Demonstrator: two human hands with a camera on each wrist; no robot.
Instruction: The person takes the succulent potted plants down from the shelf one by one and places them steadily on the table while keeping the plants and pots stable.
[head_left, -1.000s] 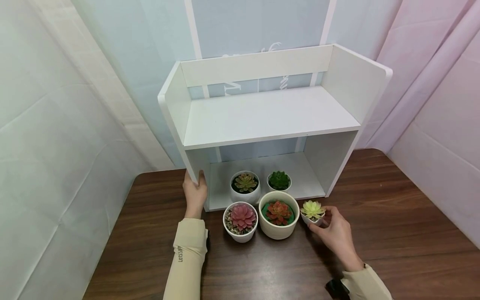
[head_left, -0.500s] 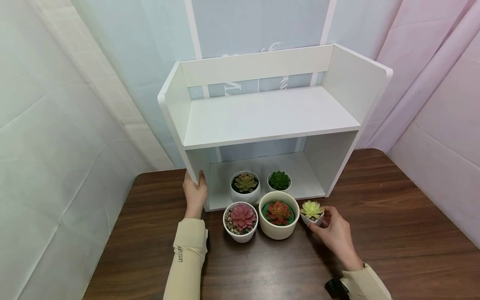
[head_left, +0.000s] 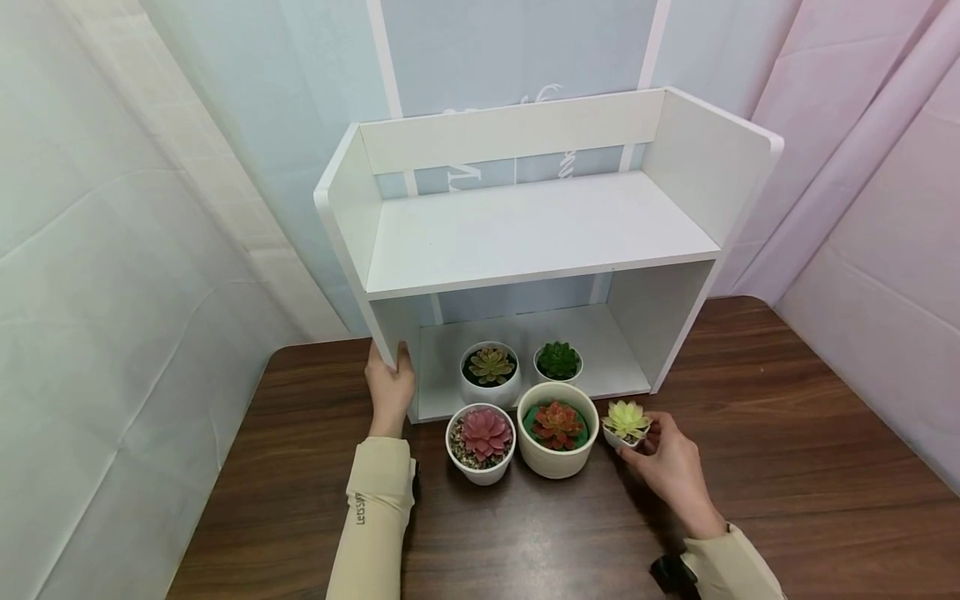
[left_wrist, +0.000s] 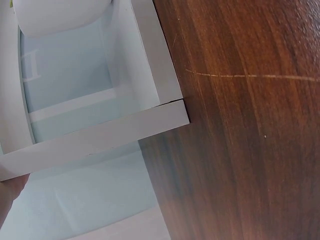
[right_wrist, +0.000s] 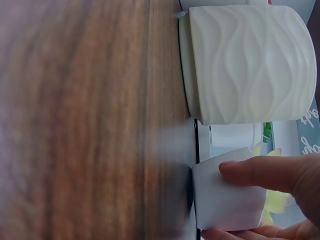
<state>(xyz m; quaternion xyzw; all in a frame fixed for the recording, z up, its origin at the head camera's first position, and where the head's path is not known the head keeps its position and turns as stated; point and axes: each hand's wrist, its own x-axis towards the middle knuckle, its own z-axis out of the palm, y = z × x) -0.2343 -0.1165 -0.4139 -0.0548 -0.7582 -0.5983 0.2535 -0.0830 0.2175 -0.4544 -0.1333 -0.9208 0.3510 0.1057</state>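
Note:
My left hand [head_left: 391, 395] grips the lower left side panel of a white two-tier shelf [head_left: 540, 229], thumb on the inner side. In the left wrist view only a bit of this hand [left_wrist: 11, 192] shows at the panel's edge. With thumb and fingers, my right hand [head_left: 673, 468] holds a small white pot with a pale yellow-green succulent [head_left: 626, 420]. The right wrist view shows the thumb against the pot's side, its base right at the wooden table. Just left of it stands a larger cream pot with a red succulent [head_left: 557, 429].
A white pot with a pink succulent [head_left: 484, 435] stands left of the cream pot. On the lower shelf are a white pot with a yellowish-green succulent [head_left: 491, 371] and a smaller dark green one [head_left: 558, 361]. Curtains surround the brown table [head_left: 810, 433].
The small pot has shifted very slightly right, away from the cream pot. My left hand keeps its grip on the shelf panel.

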